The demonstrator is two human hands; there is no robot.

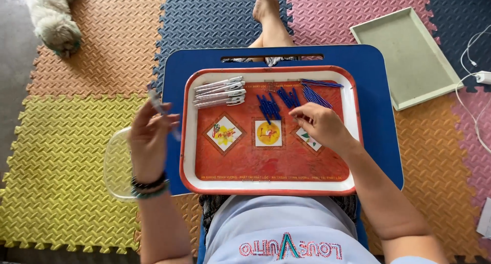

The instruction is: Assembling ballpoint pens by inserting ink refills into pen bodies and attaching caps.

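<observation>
Head view, looking down on a blue lap desk that carries a red tray with a white rim. The right hand rests over the right half of the tray, fingers curled together just below a loose pile of blue pen parts near the tray's far edge; whether the fingertips pinch one of the pieces cannot be told. A second bunch of thin blue rods lies in the tray's far right corner, just beyond that hand. A row of white pen barrels lies in the far left corner, well apart from the right hand. The left hand is raised off the tray's left edge, fingers closed on a pale, blurred piece, probably another pen barrel. Under that hand, beside the lap desk's left edge, sits a clear plastic container on the foam floor mats. A pale green tray lies on the mats to the far right.
</observation>
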